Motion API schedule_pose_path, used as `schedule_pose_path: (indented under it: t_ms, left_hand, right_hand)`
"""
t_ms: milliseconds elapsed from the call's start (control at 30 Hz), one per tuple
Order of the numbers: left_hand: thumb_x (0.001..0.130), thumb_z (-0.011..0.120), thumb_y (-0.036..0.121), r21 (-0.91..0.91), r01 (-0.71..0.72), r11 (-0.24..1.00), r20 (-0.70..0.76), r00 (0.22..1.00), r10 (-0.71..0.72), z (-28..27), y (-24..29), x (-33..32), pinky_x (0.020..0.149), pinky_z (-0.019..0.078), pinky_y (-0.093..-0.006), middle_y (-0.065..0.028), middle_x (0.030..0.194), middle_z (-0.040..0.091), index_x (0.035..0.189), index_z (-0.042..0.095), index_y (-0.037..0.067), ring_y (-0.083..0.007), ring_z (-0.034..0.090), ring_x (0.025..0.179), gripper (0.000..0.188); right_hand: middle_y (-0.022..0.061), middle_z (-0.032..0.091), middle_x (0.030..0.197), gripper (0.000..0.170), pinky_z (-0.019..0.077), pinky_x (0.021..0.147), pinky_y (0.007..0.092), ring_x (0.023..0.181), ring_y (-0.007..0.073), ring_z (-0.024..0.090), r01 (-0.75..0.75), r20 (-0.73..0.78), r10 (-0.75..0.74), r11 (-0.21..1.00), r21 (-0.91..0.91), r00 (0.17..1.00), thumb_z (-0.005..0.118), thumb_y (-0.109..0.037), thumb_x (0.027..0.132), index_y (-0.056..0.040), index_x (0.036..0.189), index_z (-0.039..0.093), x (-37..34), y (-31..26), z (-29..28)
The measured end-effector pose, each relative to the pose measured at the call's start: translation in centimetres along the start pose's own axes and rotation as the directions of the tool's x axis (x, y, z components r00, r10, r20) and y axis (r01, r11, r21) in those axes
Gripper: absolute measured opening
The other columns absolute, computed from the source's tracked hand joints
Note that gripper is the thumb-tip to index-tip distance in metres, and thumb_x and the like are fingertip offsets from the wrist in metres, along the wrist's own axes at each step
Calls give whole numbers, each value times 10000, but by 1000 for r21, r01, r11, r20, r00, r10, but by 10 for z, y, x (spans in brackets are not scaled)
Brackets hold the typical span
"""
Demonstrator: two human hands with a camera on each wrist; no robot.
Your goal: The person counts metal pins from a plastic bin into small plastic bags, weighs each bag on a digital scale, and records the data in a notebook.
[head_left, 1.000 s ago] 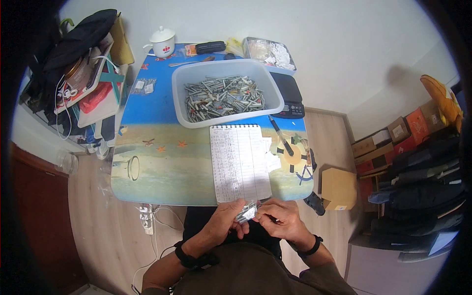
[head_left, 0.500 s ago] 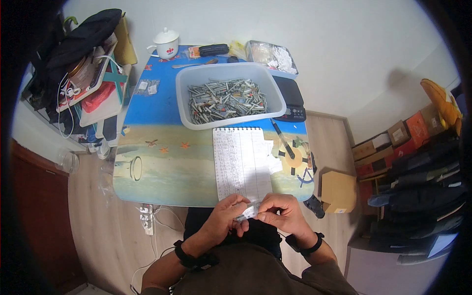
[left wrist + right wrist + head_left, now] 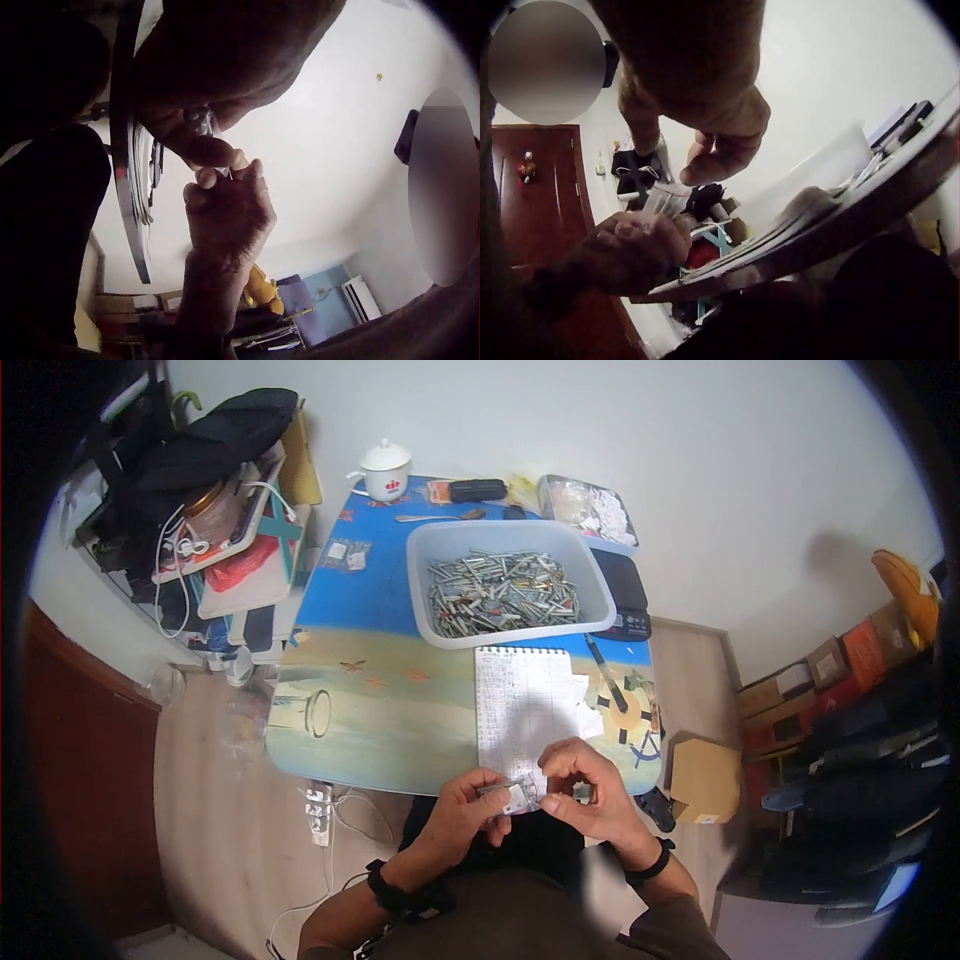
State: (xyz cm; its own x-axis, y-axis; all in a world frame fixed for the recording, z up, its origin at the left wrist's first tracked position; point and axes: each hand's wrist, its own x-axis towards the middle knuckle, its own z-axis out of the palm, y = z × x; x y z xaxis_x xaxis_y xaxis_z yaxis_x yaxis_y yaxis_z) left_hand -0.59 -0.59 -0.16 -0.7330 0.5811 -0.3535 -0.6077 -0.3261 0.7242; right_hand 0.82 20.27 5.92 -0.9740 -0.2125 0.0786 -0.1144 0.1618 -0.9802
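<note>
My left hand point(image 3: 462, 818) pinches a small clear bag point(image 3: 522, 796) holding metal pieces and a white label, in front of the table's near edge. At the bag's right end is my right hand point(image 3: 598, 802), its thumb and forefinger parted and its thumb tip close to the plastic. The right wrist view shows the bag point(image 3: 664, 201) upright in the left hand point(image 3: 641, 247), below the spread thumb and bent fingers of the right hand point(image 3: 712, 127). Dark fingers partly cover the bag point(image 3: 202, 120) in the left wrist view.
On the table point(image 3: 400, 745) stand a tub point(image 3: 430, 622) of metal pieces, a spiral notebook point(image 3: 500, 710), a pen point(image 3: 607, 675), a black scale point(image 3: 625, 585), small bags point(image 3: 346, 554) and a lidded cup point(image 3: 384, 472). An open carton point(image 3: 705, 780) sits on the floor at the right.
The head view has shifted, so the table appears lower and farther right. My right thumb and forefinger have parted at the bag's end; my left hand still holds the bag.
</note>
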Motion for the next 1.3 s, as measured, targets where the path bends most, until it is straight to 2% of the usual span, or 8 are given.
schedule_pose_path:
  t_ms: [200, 333, 400, 633, 867, 1067, 1233, 1300]
  left_hand:
    - [958, 623, 171, 57, -56, 997, 48, 997, 54, -14, 16, -10, 462, 451, -223, -47, 686, 630, 1009, 608, 25, -93, 581, 528, 156]
    - [954, 635, 176, 110, -56, 992, 102, 994, 44, -27, 28, -15, 458, 451, -225, -33, 670, 613, 1047, 601, 27, -85, 577, 530, 180]
    - [955, 631, 177, 138, -70, 988, 47, 997, 65, -29, 36, -17, 458, 450, -229, -38, 696, 617, 1068, 590, 26, -91, 582, 537, 193]
    - [967, 600, 187, -304, -200, 931, -224, 965, 134, -43, 57, -14, 590, 558, -278, -76, 890, 644, 1157, 563, 2, -158, 657, 700, 268]
    - [1010, 528, 212, -234, -197, 952, -201, 968, 151, -39, 55, -23, 723, 576, -286, -84, 981, 671, 1143, 587, 11, -159, 676, 848, 248]
    - [1024, 517, 224, -52, -202, 978, -234, 955, 185, -56, 65, -11, 681, 568, -289, -77, 944, 670, 1116, 598, 5, -150, 659, 755, 251]
    - [1009, 518, 180, 50, -160, 986, -291, 942, 167, -80, 93, 4, 607, 567, -281, -80, 868, 661, 1035, 611, -6, -147, 641, 689, 209]
    - [1004, 519, 169, 91, -167, 982, -298, 936, 187, -94, 107, 14, 600, 564, -281, -77, 851, 658, 1021, 609, -2, -149, 641, 684, 194]
  right_hand:
    - [56, 654, 908, 328, 467, 598, 274, 686, 124, 606, 18, 268, 70, 949, -314, 961, 762, -92, 812, -38, 1096, 608, 34, -19, 14]
    - [50, 654, 826, 189, 467, 576, 252, 681, 90, 608, 43, 418, 71, 966, -256, 906, 690, -2, 856, -33, 1025, 613, 47, -8, 24]
    - [43, 660, 805, 126, 472, 578, 231, 663, 73, 606, -197, 449, 167, 980, 22, 878, 657, 35, 872, -24, 971, 607, 53, 2, 28]
    - [65, 658, 764, 86, 532, 574, 243, 625, 117, 646, -284, 283, 222, 938, 200, 933, 683, 36, 872, -2, 903, 613, 88, -3, 48]
    - [59, 649, 767, 64, 513, 588, 249, 656, 104, 624, -188, 210, 132, 942, 277, 969, 656, 28, 892, -8, 895, 602, 109, 13, 77]
    - [74, 667, 794, 87, 517, 620, 276, 708, 135, 650, -187, 203, 179, 982, 24, 963, 667, -46, 894, 2, 956, 628, 116, 10, 85]
    - [181, 667, 902, 292, 526, 714, 429, 799, 352, 672, 196, 295, -74, 892, -407, 953, 657, -43, 841, -67, 1129, 622, 129, -10, 84]
    - [163, 656, 976, 347, 529, 701, 394, 802, 308, 670, 238, 360, -77, 872, -428, 930, 653, -42, 846, -70, 1189, 603, 135, -15, 82]
